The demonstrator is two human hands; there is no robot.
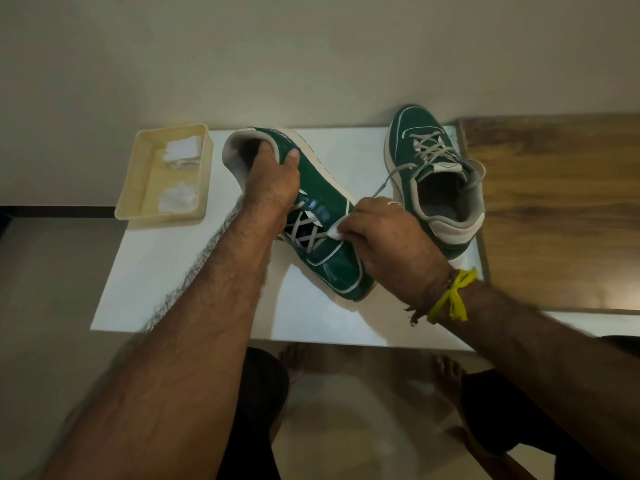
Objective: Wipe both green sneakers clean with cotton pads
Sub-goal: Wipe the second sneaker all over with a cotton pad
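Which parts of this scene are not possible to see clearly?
- Head view: most of the cotton pad, covered by the right hand.
- Left hand fingers, inside the held sneaker.
- Far sides of both sneakers, including the second sneaker.
- Pads in the tray: blurred, uncountable.

Legible markings: none.
Green sneakers (322,216), cream tray (138,188) and white tabletop (194,278) carry no readable text, brand, number or sign at this resolution.

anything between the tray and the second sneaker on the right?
Yes, in the head view: between the tray and the second sneaker lies the other sneaker, gripped at the heel by the left hand.
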